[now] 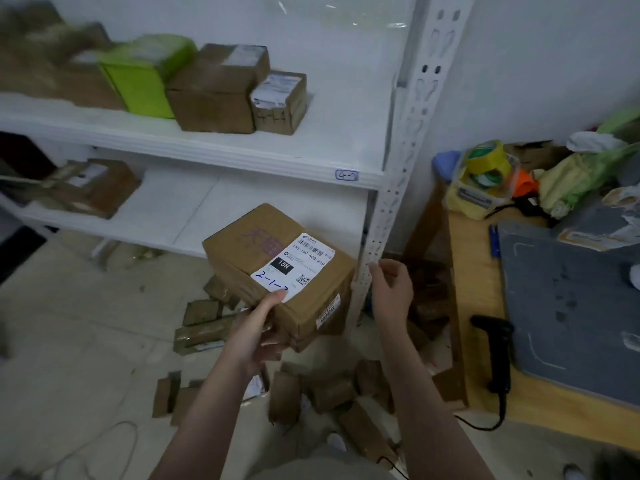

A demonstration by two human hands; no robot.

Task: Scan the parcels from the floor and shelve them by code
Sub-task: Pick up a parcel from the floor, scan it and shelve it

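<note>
A white shelf rack [242,157] carries several boxes; the wooden counter [474,306] stands right of it. More parcels [201,332] lie on the floor. The left hand [263,327] grips a labelled brown parcel [277,268] before the lower shelf, thumb on its label. The right hand [391,289] hangs loosely open just beside it. A scanner [495,348] lies on the counter.

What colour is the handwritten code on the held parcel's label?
Blue, on the white label of the parcel; head view.

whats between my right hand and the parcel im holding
In the head view, the shelf's white perforated upright stands between the right hand and the parcel, which the left hand holds.
</note>
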